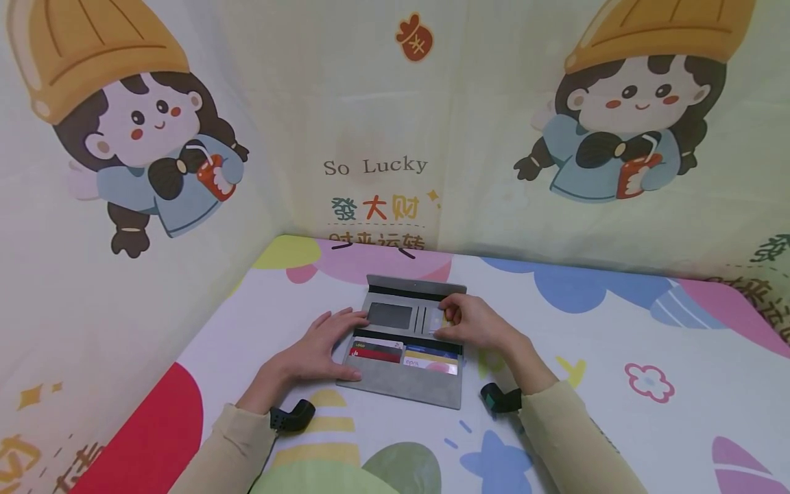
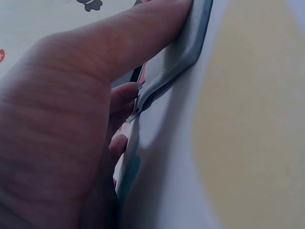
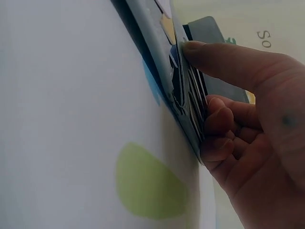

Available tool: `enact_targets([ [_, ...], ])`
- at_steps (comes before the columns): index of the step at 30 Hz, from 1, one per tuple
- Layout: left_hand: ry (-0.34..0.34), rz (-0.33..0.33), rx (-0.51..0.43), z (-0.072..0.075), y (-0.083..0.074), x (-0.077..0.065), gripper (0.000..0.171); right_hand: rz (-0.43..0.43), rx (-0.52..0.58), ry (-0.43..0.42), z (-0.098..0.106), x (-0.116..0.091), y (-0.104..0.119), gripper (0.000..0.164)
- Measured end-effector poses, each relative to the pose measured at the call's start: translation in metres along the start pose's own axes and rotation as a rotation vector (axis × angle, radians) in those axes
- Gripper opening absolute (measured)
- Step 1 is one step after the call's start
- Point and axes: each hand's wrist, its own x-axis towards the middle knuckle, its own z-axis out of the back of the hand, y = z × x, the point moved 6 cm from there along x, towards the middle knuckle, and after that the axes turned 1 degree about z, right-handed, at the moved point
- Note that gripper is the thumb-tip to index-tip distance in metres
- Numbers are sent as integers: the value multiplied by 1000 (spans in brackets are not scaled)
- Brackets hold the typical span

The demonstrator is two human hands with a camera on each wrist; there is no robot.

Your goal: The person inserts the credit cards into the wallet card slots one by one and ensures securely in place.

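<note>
A grey long wallet (image 1: 401, 385) lies unfolded on the table, its top flap raised. Cards fill its lower pockets: a black-and-red pair (image 1: 375, 351) at left, and a blue card over a white one (image 1: 432, 362) at right. My left hand (image 1: 317, 348) rests along the wallet's left side with fingers spread, the thumb (image 2: 147, 28) pressing its lower corner. At the upper right slots, my right hand (image 1: 472, 321) holds a pale card (image 1: 436, 320) between its thumb and curled fingers. The right wrist view shows that thumb (image 3: 214, 57) against the panel; the card is mostly hidden there.
A cartoon-printed cloth (image 1: 617, 329) covers the table. Printed sheets (image 1: 481, 137) stand as walls behind and at left. Black wrist cameras (image 1: 293, 416) are strapped near both sleeves. A dark window pocket (image 1: 390, 315) sits on the wallet's upper left.
</note>
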Motion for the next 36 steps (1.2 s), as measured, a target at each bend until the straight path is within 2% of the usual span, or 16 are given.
enact_targets([
  [17, 16, 26, 18, -3, 5, 1, 88, -72, -3, -29, -1, 0, -5, 50],
  [28, 18, 32, 19, -2, 4, 1, 89, -24, -4, -25, 0, 0, -1, 46],
  [36, 17, 27, 19, -2, 5, 1, 89, -23, -9, -20, 0, -1, 1, 46],
])
